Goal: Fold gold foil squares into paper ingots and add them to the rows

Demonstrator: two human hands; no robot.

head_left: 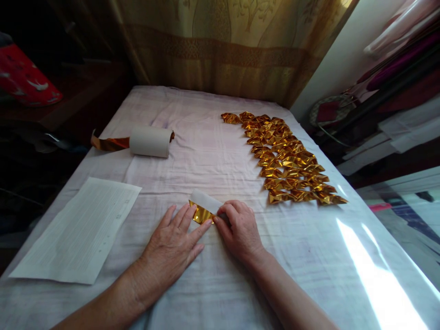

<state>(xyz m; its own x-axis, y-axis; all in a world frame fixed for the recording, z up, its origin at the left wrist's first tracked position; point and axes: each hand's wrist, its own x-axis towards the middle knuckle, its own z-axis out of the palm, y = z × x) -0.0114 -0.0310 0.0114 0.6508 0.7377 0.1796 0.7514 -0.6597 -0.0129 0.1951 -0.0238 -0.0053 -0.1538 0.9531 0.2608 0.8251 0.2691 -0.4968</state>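
Two hands press a small gold foil sheet (pixel 201 213) at lower centre of the frame. Its white backing is folded over. Left hand (pixel 172 245) lies flat, fingers spread on the foil; right hand (pixel 240 229) pinches its edge. Crinkled folded gold pieces (pixel 288 160) sit in rows at upper right. White roll (pixel 150 141) lies upper left; paper (pixel 80 229) with faint, unreadable print lies lower left on the cloth (pixel 206 119).

gold foil pieces (pixel 288 158), white paper sheet (pixel 79 229)
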